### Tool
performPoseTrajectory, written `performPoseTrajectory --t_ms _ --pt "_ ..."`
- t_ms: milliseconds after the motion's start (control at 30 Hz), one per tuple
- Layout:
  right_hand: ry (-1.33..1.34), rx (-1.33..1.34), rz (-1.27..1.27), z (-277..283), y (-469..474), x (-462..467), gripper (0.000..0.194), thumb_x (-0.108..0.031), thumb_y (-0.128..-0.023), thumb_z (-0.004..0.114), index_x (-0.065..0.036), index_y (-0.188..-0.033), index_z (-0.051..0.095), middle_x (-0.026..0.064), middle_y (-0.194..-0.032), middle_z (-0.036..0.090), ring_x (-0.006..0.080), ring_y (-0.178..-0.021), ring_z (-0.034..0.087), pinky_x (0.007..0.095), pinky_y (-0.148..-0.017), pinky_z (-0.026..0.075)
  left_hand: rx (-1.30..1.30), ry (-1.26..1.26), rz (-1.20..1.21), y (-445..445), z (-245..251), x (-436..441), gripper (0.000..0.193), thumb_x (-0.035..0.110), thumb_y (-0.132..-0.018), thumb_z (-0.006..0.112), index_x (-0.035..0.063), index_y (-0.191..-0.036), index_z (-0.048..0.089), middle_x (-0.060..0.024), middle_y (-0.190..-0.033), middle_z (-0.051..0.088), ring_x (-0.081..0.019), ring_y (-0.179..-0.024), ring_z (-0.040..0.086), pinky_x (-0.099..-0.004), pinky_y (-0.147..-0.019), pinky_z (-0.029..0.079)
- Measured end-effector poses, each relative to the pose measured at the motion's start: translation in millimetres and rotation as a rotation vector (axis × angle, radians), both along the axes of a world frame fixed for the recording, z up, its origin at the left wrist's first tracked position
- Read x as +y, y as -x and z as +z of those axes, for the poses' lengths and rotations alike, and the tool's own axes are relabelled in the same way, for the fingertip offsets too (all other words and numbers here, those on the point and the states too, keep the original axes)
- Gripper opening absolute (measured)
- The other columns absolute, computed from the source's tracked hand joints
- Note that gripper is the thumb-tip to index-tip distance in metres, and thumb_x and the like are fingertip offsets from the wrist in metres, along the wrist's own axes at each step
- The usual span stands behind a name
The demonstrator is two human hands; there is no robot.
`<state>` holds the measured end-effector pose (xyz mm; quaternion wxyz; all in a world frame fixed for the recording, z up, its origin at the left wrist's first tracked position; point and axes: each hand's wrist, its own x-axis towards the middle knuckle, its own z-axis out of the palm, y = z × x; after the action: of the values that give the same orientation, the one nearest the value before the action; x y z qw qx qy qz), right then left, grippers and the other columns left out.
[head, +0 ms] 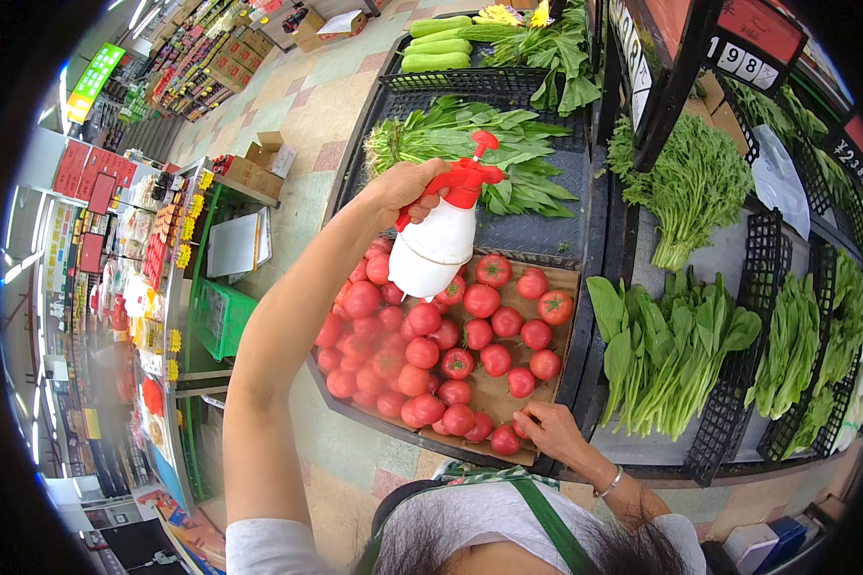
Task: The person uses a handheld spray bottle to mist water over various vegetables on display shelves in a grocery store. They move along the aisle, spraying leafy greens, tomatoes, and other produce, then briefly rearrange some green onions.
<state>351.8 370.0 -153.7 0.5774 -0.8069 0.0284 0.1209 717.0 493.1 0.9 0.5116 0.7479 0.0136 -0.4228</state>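
Note:
My left hand (pixel 411 188) is wrapped around the red handle of a white pump spray bottle (pixel 433 244). The bottle is held above a bin of red tomatoes (pixel 482 300), with its red plunger knob pointing away from me. A cardboard sheet (pixel 496 399) lines the bin and shows between the tomatoes on the right. At the bin's near right corner, the fingers of my right hand (pixel 552 433) close on a tomato (pixel 519 430) that they partly cover. A hazy patch blurs the tomatoes on the left.
Beyond the tomatoes lie bunched leafy greens (pixel 475 151) and pale green gourds (pixel 437 54). Spinach-like greens (pixel 672 352) and feathery greens (pixel 683 183) fill the shelf at right, between black plastic dividers (pixel 744 345). A black sign post (pixel 672 79) rises there. A green crate (pixel 223 316) stands left.

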Motion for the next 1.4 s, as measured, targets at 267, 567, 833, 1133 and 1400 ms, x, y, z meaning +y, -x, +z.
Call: performPoseTrajectory --t_ms 267,567,833,1133,1400 --pt "0.031 0.030 -0.041 1.7 7.3 -1.5 0.028 -0.026 -0.087 0.059 -0.001 -0.075 0.059 0.0171 -0.070 0.059 0.0356 -0.067 0.059 0.0420 -0.059 0.046 -0.103 -0.017 0.129 -22.6 1.6 11.4 0.031 0.035 -0.089 0.052 0.0117 -0.070 0.047 0.0057 -0.052 0.034 -0.0056 -0.041 0.026 -0.0228 -0.037 0.020" --pt "0.188 0.063 -0.227 41.3 43.5 10.3 0.027 -0.025 -0.089 0.058 -0.001 -0.076 0.059 0.0176 -0.069 0.057 0.0315 -0.061 0.058 0.0384 -0.056 0.044 -0.281 -0.138 0.301 -62.4 -0.1 99.9 0.036 0.039 -0.091 0.042 0.0112 -0.068 0.047 0.0022 -0.051 0.039 -0.0103 -0.038 0.029 -0.0283 -0.038 0.026" --pt "0.214 -0.039 -0.376 42.8 42.9 85.5 0.027 -0.020 -0.086 0.062 0.001 -0.071 0.055 0.0174 -0.064 0.052 0.0304 -0.057 0.054 0.0379 -0.052 0.041 -0.147 -0.068 0.107 -43.9 5.3 161.8 0.033 0.037 -0.090 0.048 0.0119 -0.068 0.045 0.0039 -0.050 0.036 -0.0069 -0.038 0.026 -0.0246 -0.036 0.020" --pt "0.245 -0.301 -0.399 71.9 -58.7 286.3 0.020 -0.016 -0.087 0.061 0.001 -0.077 0.058 0.0143 -0.067 0.055 0.0266 -0.059 0.055 0.0364 -0.055 0.043 -0.172 0.476 -0.089 -50.5 34.4 263.8 0.034 0.040 -0.092 0.046 0.0119 -0.073 0.045 0.0038 -0.049 0.036 -0.0074 -0.039 0.029 -0.0239 -0.038 0.024" --pt "0.095 -0.536 -0.624 109.9 -189.9 502.1 0.015 -0.011 -0.087 0.061 0.000 -0.079 0.057 0.0089 -0.066 0.051 0.0153 -0.054 0.048 0.0292 -0.050 0.038 -0.206 0.561 0.002 -73.0 25.9 482.7 0.036 0.038 -0.094 0.043 0.0116 -0.070 0.051 0.0036 -0.048 0.038 -0.0069 -0.040 0.035 -0.0244 -0.037 0.024"
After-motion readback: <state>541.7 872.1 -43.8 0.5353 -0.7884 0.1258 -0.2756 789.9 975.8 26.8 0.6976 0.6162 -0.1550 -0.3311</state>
